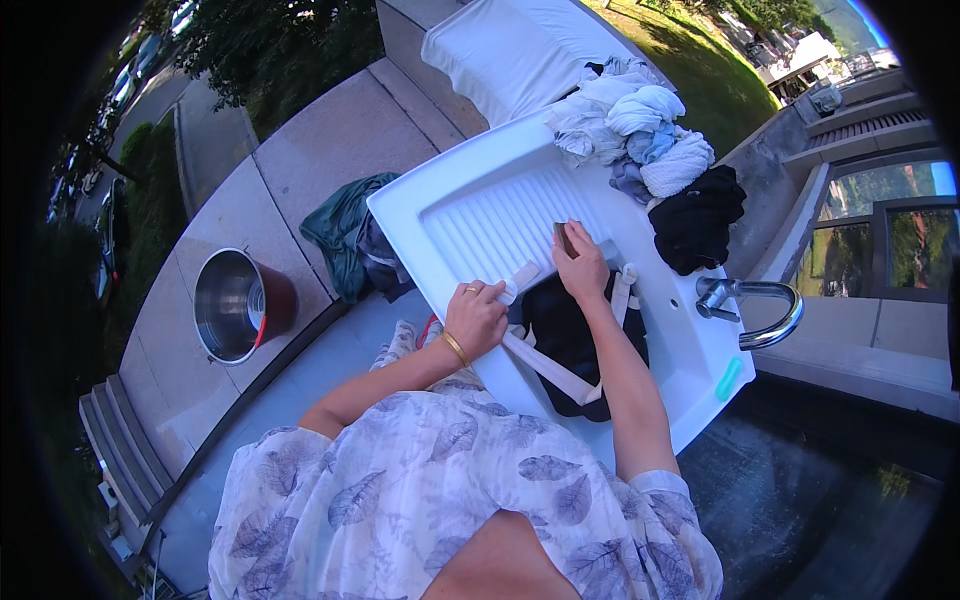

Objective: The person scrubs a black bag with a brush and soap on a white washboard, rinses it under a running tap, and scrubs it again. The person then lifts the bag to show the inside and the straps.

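Note:
My left hand point(477, 318) grips one end of a white strap point(521, 279) near the left rim of a white laundry sink point(401, 217). A brown scrubbing brush point(565, 238), partly covered by the fingers, is held in my right hand point(583, 266) over the lower part of the ribbed washboard point(510, 210). Below my hands, a black fabric item point(559, 337) with white straps, perhaps a bag, lies in the basin. My right forearm hides some of it.
Crumpled pale laundry point(645, 112) and a black garment point(697, 217) sit on the sink's far right rim. A chrome faucet point(776, 315) and a turquoise brush or soap item point(728, 379) are at right. Green and dark clothes point(349, 232) hang over the left side. A metal bucket point(244, 307) stands left.

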Action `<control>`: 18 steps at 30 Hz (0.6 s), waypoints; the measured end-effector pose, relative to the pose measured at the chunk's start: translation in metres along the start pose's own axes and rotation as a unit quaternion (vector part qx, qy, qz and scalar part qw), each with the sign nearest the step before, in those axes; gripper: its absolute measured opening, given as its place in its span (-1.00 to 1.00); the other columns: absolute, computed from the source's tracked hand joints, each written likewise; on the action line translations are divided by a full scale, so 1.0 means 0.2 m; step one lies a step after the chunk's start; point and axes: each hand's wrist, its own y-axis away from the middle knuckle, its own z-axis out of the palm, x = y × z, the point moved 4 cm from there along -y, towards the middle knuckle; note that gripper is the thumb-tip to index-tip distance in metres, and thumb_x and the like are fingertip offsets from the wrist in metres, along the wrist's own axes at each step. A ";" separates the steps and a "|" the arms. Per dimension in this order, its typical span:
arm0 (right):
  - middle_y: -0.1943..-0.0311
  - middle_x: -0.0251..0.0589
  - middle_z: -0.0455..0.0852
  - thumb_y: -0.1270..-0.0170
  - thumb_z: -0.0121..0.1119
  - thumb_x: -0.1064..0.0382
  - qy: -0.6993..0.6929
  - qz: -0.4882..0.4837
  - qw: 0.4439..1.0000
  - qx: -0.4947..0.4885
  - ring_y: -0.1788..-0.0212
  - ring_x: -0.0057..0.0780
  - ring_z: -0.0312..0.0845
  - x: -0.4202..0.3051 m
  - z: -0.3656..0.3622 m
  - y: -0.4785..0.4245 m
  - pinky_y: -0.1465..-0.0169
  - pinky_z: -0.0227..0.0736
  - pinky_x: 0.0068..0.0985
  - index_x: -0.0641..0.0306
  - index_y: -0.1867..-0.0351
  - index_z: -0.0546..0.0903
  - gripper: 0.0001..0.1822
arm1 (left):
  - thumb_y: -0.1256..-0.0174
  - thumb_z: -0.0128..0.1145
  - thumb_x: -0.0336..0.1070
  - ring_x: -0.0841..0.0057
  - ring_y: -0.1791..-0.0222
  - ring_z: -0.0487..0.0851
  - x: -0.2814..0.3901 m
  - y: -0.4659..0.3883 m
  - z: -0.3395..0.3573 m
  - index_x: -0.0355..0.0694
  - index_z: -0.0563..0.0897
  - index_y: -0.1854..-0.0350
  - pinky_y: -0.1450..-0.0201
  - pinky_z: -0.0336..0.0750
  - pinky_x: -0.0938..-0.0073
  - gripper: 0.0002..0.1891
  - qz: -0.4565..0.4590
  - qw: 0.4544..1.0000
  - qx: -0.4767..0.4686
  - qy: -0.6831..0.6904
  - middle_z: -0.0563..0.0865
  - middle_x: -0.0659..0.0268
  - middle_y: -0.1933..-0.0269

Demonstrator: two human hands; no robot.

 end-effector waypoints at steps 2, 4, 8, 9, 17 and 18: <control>-0.13 -0.37 0.59 -0.09 0.23 0.11 -0.125 -0.051 0.990 -0.048 -0.12 -0.25 0.53 -0.17 0.08 0.15 -0.16 0.41 -0.42 0.16 -0.04 0.63 -0.55 | 0.12 0.22 -0.33 0.35 0.14 0.55 0.00 0.02 0.01 -0.24 0.69 0.58 0.07 0.37 0.32 -0.90 -0.016 1.000 -0.015 0.002 0.67 0.25 0.03; -0.15 -0.42 0.58 -0.05 0.23 0.12 -0.085 -0.086 0.988 -0.091 0.06 -0.16 0.59 -0.25 0.13 0.24 -0.07 0.48 -0.36 0.12 -0.07 0.62 -0.52 | 0.13 0.22 -0.32 0.36 0.14 0.55 -0.01 0.01 0.00 -0.24 0.69 0.57 0.07 0.37 0.33 -0.90 -0.018 0.999 -0.047 -0.002 0.68 0.26 0.03; -0.18 -0.52 0.54 -0.05 0.17 0.11 0.098 -0.010 0.994 -0.048 0.15 -0.11 0.55 -0.09 0.06 0.04 0.01 0.52 -0.26 0.08 -0.07 0.61 -0.52 | 0.13 0.22 -0.32 0.35 0.15 0.54 0.01 0.01 0.00 -0.23 0.69 0.59 0.08 0.36 0.32 -0.90 0.008 1.000 -0.020 -0.004 0.68 0.27 0.05; -0.18 -0.53 0.54 -0.05 0.16 0.09 0.130 0.018 0.990 -0.051 0.13 -0.11 0.55 -0.05 0.03 -0.03 0.00 0.51 -0.25 0.06 -0.08 0.61 -0.52 | 0.13 0.21 -0.31 0.35 0.15 0.54 0.01 0.01 0.00 -0.22 0.69 0.59 0.08 0.36 0.32 -0.90 0.003 1.000 -0.019 -0.005 0.68 0.28 0.05; -0.10 -0.50 0.60 0.01 0.22 0.12 0.028 -0.104 0.994 -0.020 0.22 -0.11 0.58 -0.12 0.09 0.18 0.07 0.54 -0.28 0.10 -0.01 0.63 -0.54 | 0.14 0.21 -0.30 0.37 0.14 0.53 0.00 0.00 0.02 -0.19 0.69 0.60 0.09 0.35 0.33 -0.90 0.006 1.000 -0.028 -0.005 0.68 0.29 0.07; -0.12 -0.50 0.58 0.00 0.20 0.13 0.080 -0.061 0.995 -0.020 0.19 -0.10 0.57 -0.07 0.06 0.11 0.08 0.54 -0.24 0.10 -0.01 0.62 -0.54 | 0.14 0.21 -0.30 0.37 0.14 0.53 0.00 0.00 0.02 -0.19 0.69 0.60 0.09 0.34 0.33 -0.90 0.004 0.999 -0.033 -0.013 0.68 0.30 0.08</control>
